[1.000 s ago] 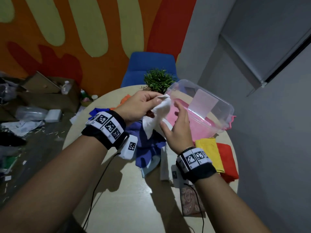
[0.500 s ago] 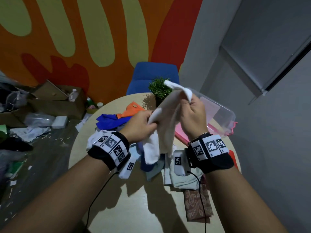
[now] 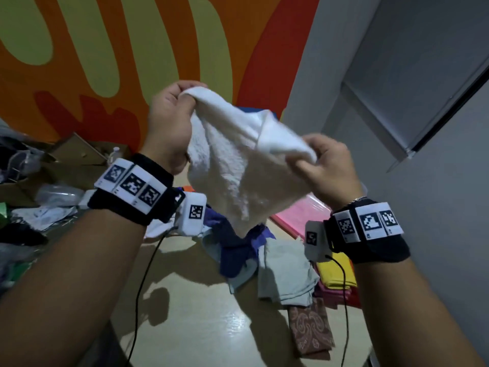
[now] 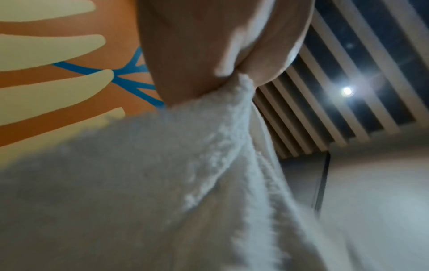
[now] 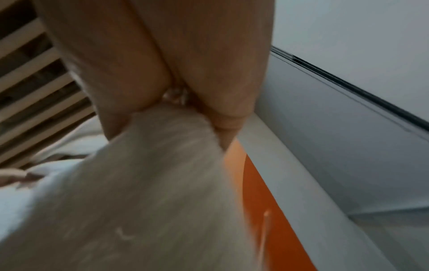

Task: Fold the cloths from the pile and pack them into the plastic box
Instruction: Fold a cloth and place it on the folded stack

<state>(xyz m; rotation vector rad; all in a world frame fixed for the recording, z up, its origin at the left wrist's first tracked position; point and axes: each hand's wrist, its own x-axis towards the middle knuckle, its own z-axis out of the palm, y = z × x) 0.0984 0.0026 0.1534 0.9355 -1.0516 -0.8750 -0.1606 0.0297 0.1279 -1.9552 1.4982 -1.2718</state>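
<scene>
A white terry cloth (image 3: 232, 165) hangs in the air above the table, stretched between both hands. My left hand (image 3: 172, 120) pinches its upper left corner, raised high. My right hand (image 3: 328, 165) pinches the opposite corner, lower and to the right. In the left wrist view the cloth (image 4: 162, 183) fills the lower frame below the pinching fingers (image 4: 199, 55). The right wrist view shows the cloth (image 5: 144, 183) bunched under the fingers (image 5: 185, 64). The pile (image 3: 238, 250) of blue and grey cloths lies below on the table (image 3: 198, 327). The plastic box is hidden behind the cloth and my right hand.
A pink cloth (image 3: 304, 213) shows behind my right wrist. Folded yellow (image 3: 336, 271) and red cloths lie at the table's right edge, a brown patterned cloth (image 3: 312, 329) nearer me. Cardboard boxes (image 3: 76, 154) and clutter cover the floor on the left.
Both hands have lifted the white cloth up off the pile and pulled apart, spreading it open. The left hand rose highest; the head view tilted up.
</scene>
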